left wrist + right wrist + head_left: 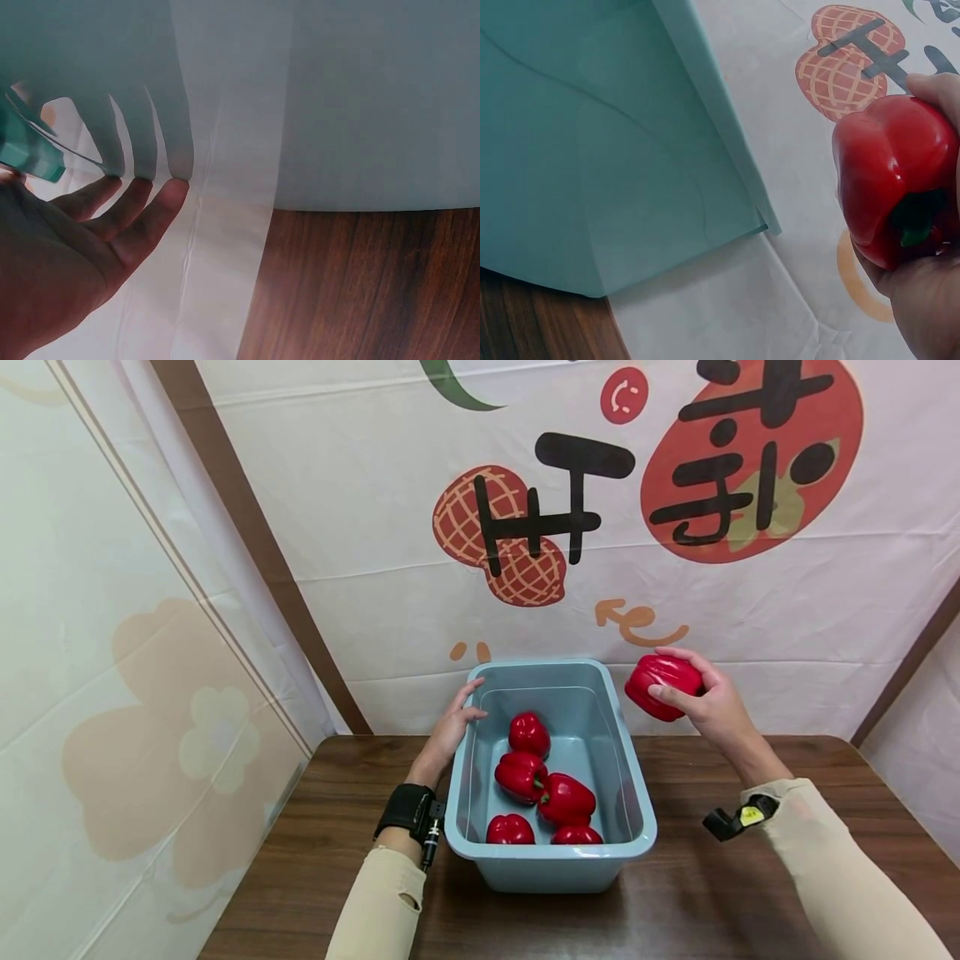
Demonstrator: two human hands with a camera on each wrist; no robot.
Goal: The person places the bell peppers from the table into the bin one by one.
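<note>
My right hand [716, 702] holds a red bell pepper [663, 686] in the air, just right of the tub, fingers behind it and thumb in front. The right wrist view shows the pepper's green stem [915, 217] facing the palm side. A light blue plastic tub [551, 869] stands on the table, with several red bell peppers [567, 799] lying inside. At its left rim, my left hand [450, 727] has thumb and index finger on the edge. In the left wrist view, the other fingers [154, 214] stretch out, their tips touching the tub's outer wall.
The brown wooden table [712, 893] runs under the tub. A printed white cloth [360, 527] hangs behind the table's far edge, and another pale cloth panel [112, 568] hangs to the left. Black bands [406, 812] circle the wrists.
</note>
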